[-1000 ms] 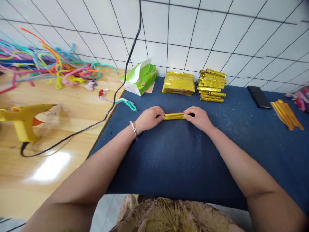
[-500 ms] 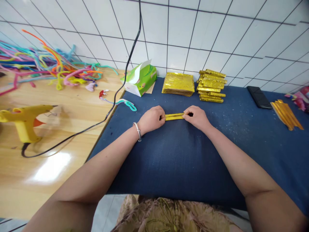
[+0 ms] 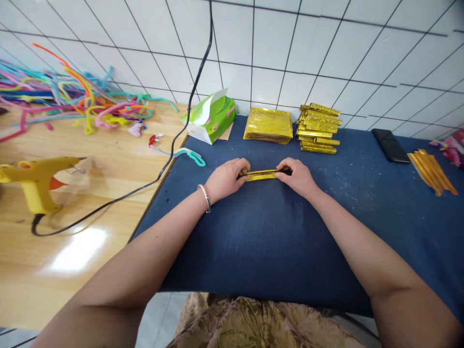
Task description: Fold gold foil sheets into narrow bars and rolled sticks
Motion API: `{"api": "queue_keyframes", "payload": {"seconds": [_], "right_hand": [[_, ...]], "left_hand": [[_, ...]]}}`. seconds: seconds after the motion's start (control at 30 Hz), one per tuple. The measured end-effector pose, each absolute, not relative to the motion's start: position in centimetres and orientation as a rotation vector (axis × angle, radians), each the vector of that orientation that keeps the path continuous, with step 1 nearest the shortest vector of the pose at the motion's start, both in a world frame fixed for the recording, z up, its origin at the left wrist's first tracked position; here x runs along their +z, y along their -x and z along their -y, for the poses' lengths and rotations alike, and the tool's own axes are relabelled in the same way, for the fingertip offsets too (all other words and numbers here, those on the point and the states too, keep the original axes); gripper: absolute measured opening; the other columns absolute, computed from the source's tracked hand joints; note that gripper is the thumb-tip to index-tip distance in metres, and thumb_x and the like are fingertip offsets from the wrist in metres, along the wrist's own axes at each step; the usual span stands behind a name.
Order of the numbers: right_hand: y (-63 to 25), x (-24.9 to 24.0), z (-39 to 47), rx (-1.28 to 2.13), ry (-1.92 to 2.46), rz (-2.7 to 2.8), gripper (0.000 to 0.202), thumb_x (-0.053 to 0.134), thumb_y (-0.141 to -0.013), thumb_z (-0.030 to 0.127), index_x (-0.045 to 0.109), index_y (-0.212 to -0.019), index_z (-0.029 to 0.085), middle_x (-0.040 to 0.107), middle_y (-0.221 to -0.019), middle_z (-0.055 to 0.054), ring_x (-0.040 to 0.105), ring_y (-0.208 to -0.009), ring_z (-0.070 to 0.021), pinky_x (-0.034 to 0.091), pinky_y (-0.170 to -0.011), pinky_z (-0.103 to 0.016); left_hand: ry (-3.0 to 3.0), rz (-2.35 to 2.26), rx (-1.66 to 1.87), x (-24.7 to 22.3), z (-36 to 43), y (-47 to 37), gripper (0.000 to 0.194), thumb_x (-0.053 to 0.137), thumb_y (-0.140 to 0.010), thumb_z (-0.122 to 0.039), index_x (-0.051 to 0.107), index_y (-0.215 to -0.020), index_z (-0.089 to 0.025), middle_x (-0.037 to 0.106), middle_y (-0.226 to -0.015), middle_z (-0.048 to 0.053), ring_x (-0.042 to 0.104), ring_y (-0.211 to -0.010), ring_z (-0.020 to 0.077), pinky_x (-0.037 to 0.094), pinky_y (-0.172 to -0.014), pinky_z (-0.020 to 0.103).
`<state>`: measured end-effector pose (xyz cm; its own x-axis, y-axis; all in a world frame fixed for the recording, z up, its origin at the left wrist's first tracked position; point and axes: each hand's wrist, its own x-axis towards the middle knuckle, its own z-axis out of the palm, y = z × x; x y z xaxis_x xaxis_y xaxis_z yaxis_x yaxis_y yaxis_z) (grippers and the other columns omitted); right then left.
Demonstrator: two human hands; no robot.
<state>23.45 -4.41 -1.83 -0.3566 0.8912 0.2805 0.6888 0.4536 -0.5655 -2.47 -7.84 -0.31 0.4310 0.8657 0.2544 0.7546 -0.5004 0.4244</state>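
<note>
A narrow folded strip of gold foil paper [image 3: 262,175] stretches between my two hands, low over the dark blue cloth [image 3: 253,232]. My left hand [image 3: 227,180], with a silver bangle at the wrist, pinches its left end between thumb and fingers. At the right end, my right hand [image 3: 296,177] grips it the same way. A dark gap runs along the strip between its layers. Just beyond my hands lies a flat stack of gold foil paper [image 3: 268,125]. Beside that stack is a pile of rolled gold foil paper [image 3: 318,128].
A green tissue box [image 3: 217,116] stands at the back. On the wooden table [image 3: 108,270] lie a yellow glue gun [image 3: 36,179], its black cord [image 3: 159,175] and many coloured pipe cleaners [image 3: 87,96]. To the right are a black phone [image 3: 390,145] and orange-gold folded strips [image 3: 432,171].
The fingers of both hands have shifted slightly on the foil strip, and its layers stand a little wider apart. Both hands stay in nearly the same place.
</note>
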Motion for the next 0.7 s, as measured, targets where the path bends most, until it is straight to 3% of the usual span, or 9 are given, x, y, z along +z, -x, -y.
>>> {"api": "queue_keyframes", "payload": {"seconds": [0.17,0.53,0.7], "right_hand": [[-23.5,-1.8,4.5,0.424,1.148,2.240,0.010,0.060,-0.082,0.027,0.068,-0.089,0.026,0.070,-0.093,0.000,0.060,-0.090,-0.0192,0.039,-0.086,-0.037],[-23.5,-2.1,4.1,0.416,1.173,2.266,0.011,0.059,-0.081,0.021,0.068,-0.084,0.026,0.067,-0.090,0.000,0.058,-0.090,-0.0192,0.039,-0.084,-0.036],[-23.5,-2.0,4.0,0.389,1.210,2.309,0.013,0.060,-0.080,0.020,0.067,-0.089,0.026,0.066,-0.091,-0.001,0.056,-0.090,-0.0205,0.039,-0.084,-0.037]], "left_hand": [[-2.600,-1.287,0.569,-0.7,7.6,2.7,0.022,0.046,-0.090,-0.020,0.065,-0.102,-0.020,0.060,-0.097,0.006,0.056,-0.092,0.0166,0.046,-0.085,0.029],[-2.898,-1.353,0.349,0.1,8.5,1.9,0.028,0.040,-0.092,-0.016,0.066,-0.102,-0.018,0.059,-0.089,0.008,0.051,-0.087,0.0189,0.043,-0.078,0.031],[-2.927,-1.324,0.303,0.2,8.8,1.7,0.025,0.042,-0.092,-0.015,0.065,-0.100,-0.020,0.061,-0.099,0.007,0.051,-0.090,0.0197,0.043,-0.074,0.030]]}}
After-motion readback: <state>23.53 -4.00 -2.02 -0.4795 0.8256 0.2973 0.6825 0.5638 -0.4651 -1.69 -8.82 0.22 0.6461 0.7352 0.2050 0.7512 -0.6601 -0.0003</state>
